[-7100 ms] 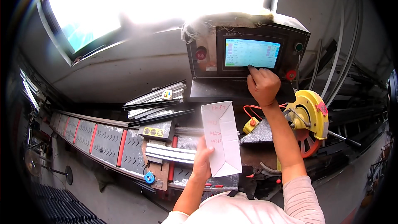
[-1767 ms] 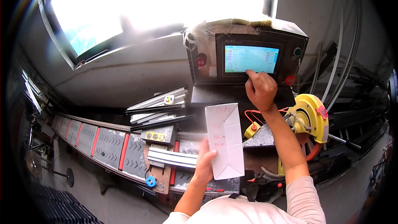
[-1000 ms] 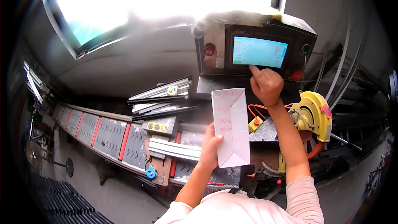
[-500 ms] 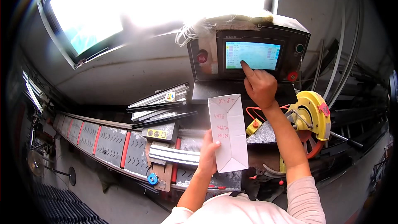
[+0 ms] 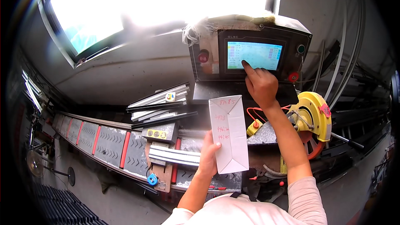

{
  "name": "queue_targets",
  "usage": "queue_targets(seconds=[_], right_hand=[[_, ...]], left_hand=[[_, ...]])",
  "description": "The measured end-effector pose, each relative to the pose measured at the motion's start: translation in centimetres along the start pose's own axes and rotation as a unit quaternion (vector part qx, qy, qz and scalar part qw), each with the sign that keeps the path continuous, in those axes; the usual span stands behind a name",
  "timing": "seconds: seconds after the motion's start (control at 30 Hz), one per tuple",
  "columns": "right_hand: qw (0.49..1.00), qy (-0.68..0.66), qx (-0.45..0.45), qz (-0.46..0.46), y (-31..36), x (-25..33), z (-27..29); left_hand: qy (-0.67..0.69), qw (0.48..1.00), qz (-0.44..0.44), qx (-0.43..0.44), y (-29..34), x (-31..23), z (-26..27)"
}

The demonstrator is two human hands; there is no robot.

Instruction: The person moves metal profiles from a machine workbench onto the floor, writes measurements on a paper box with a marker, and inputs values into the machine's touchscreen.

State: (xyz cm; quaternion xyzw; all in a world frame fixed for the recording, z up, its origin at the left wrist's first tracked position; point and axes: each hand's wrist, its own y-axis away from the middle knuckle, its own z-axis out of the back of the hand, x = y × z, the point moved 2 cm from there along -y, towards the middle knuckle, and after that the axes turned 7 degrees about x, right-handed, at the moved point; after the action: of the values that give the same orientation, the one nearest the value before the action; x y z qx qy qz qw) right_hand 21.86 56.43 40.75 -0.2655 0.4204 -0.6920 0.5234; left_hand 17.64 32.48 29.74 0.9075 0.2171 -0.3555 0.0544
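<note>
My left hand (image 5: 209, 154) grips a slim white cardboard box (image 5: 231, 141) by its left edge, thumb on the front. Red handwriting runs down the face that shows. Up at the control panel (image 5: 250, 76), my right hand (image 5: 262, 86) points with its index finger stretched out and the other fingers curled in, holding nothing. That fingertip is at the lower left part of the lit touchscreen (image 5: 258, 54); whether it presses the glass I cannot tell.
A yellow-guarded saw (image 5: 314, 114) stands right of my right forearm. Leftward runs a long conveyor-like bed (image 5: 110, 143) with red strips. Metal profiles (image 5: 160, 102) lie stacked behind it, near a grey box with yellow buttons (image 5: 158, 134). A blue tape measure (image 5: 152, 179) hangs at the front.
</note>
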Motion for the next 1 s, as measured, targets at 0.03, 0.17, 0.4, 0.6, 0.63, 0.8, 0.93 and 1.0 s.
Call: queue_targets(seconds=[0.03,0.17,0.4,0.6,0.63,0.8,0.93,1.0], right_hand=[[1.000,-0.002,-0.001,-0.001,0.0,0.0,0.0],[1.000,-0.015,-0.022,0.008,0.0,0.0,0.1],[0.999,0.017,0.013,-0.024,-0.4,0.0,0.0],[0.999,-0.004,-0.020,0.029,0.9,-1.3,1.8],[0.999,0.003,-0.012,0.031,1.2,-1.8,2.2],[0.998,0.011,0.006,0.054,1.9,-2.8,2.6],[0.998,0.021,0.020,0.062,1.9,-2.6,2.4],[0.998,0.026,0.023,0.059,2.0,-2.7,2.4]], left_hand=[[0.000,1.000,-0.001,0.001,0.0,0.0,0.0],[0.001,1.000,0.000,0.001,-0.1,0.1,0.2],[-0.004,1.000,0.001,0.000,0.1,0.0,-0.2],[-0.020,1.000,-0.002,-0.008,0.4,-0.3,0.2],[-0.021,1.000,-0.002,-0.007,0.4,-0.1,0.2],[-0.009,1.000,0.004,0.004,0.1,0.5,0.0],[-0.024,1.000,0.013,0.004,-0.2,0.7,-0.2],[-0.024,1.000,0.015,0.003,-0.2,0.8,-0.1]])
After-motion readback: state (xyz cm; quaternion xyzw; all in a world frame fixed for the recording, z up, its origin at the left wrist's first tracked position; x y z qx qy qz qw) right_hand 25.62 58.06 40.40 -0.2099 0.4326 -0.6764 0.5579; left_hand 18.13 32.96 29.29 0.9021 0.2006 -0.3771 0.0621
